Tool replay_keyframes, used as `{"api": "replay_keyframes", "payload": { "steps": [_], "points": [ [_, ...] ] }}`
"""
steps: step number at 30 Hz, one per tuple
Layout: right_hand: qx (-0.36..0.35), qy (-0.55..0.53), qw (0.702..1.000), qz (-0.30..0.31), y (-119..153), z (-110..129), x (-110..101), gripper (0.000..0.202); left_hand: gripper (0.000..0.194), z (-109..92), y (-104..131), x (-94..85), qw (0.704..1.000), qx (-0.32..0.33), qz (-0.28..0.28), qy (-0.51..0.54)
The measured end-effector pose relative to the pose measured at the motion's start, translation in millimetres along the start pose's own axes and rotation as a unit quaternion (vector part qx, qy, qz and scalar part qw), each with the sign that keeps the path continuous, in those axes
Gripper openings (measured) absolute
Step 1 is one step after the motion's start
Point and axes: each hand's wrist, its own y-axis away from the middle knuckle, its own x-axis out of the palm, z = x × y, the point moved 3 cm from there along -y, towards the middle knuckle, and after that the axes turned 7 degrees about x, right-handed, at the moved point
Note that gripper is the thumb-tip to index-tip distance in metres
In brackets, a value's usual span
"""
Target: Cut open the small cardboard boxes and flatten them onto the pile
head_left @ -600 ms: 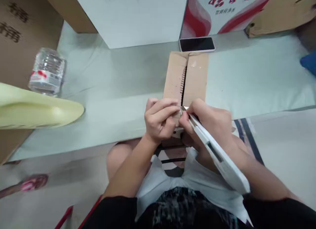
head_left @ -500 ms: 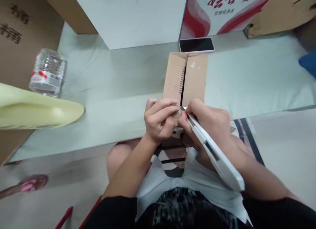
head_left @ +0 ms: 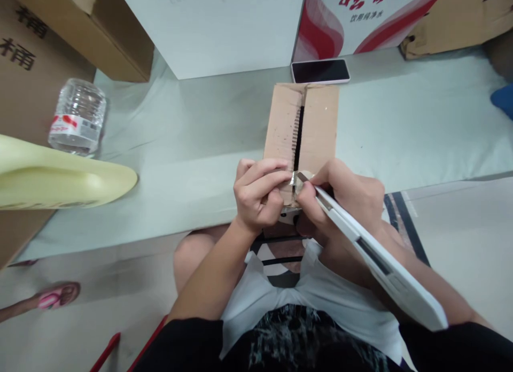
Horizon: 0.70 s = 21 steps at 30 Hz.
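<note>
A small cardboard box (head_left: 318,129) lies before me with its two top flaps meeting at a dark, ragged-edged slit. At the near end of the box, my left hand (head_left: 258,195) is closed, its fingertips pinching a shiny bit of clear tape (head_left: 292,178). My right hand (head_left: 348,198) grips a white utility knife (head_left: 372,252), its metal blade sticking out just right of the tape. The knife's long handle slants back over my right forearm. My right thumb and index finger sit close to the blade.
Behind the box lies a phone (head_left: 320,71), near large white cartons (head_left: 224,30). To the left are a water bottle (head_left: 78,118), a pale yellow curved object (head_left: 72,174) and a brown carton (head_left: 116,40). Another person's sandalled foot (head_left: 60,296) shows at lower left.
My right hand and the knife have shifted slightly right, the handle's end swinging outward. The blade and tape show more clearly. The brown carton at upper left has come nearer. My left hand stays put.
</note>
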Motion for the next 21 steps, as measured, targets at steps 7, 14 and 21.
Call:
{"api": "replay_keyframes", "payload": {
  "steps": [7,14,21],
  "points": [
    [0.017,-0.032,0.999,0.012,1.0,0.5,-2.5,0.021,0.027,2.0,0.7,-1.2,1.0,-0.003,0.014,0.014],
    [0.042,-0.045,0.996,0.069,0.3,1.6,-5.2,0.021,0.027,1.8,0.8,-2.2,1.0,-0.001,0.022,0.015],
    [0.088,-0.129,0.983,-0.096,1.0,-23.2,-5.1,0.016,0.027,1.5,0.3,-3.6,0.999,-0.008,0.029,0.008]
  ]
}}
